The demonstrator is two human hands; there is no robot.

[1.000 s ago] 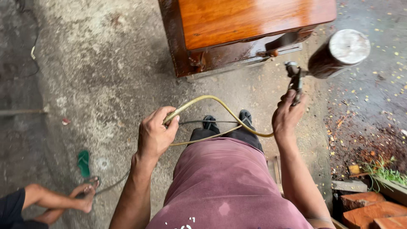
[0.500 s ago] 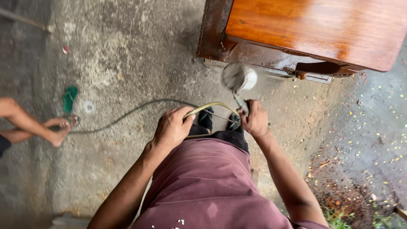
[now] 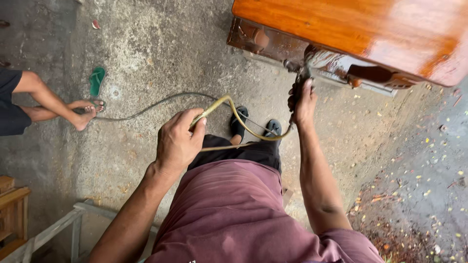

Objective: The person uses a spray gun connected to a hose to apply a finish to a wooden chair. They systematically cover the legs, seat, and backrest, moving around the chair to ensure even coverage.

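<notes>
My right hand (image 3: 303,103) is closed around the grip of a spray gun (image 3: 301,75), held up against the glossy side of a brown wooden cabinet (image 3: 370,29). The gun's cup is largely hidden against the dark lacquered panel. A yellowish air hose (image 3: 239,118) loops from the gun toward my left hand (image 3: 178,141), which grips the hose in front of my waist. Below the hose I see my two dark shoes (image 3: 253,127) on the concrete floor.
Another person's bare legs and feet (image 3: 58,104) rest at the left beside a green sandal (image 3: 97,81). A thin grey hose (image 3: 146,108) runs across the concrete toward them. Wooden pieces (image 3: 12,209) and a grey frame (image 3: 63,226) lie at lower left. Leaf litter covers the ground at right.
My right hand has lifted the spray gun up and right to the cabinet's side. The view has shifted closer, and my left hand still holds the hose.
</notes>
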